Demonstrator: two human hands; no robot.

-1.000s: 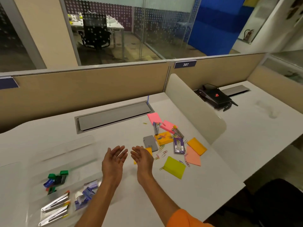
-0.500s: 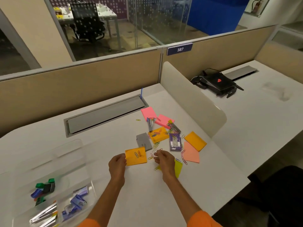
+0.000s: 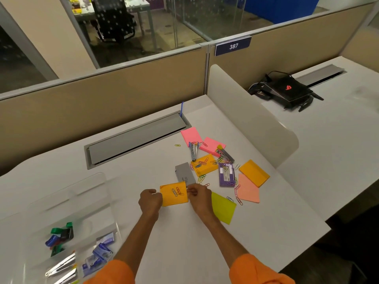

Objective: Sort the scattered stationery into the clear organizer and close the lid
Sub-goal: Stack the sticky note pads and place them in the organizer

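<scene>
The orange sticky pad (image 3: pixel 174 198) is being pinched at both ends: left hand (image 3: pixel 150 202) on its 9 o'clock edge, right hand (image 3: pixel 200 198) on its 3 o'clock edge. It's being kept flat on the counter (image 3: pixel 184 242), long axis roughly 9-to-3, paper clips (image 3: pixel 176 191) on top. The clear organizer (image 3: pixel 98 226) is sitting at 8 o'clock.

Organizer (image 3: pixel 69 203) left of scattered stationery (image 3: pixel 205 167)
</scene>
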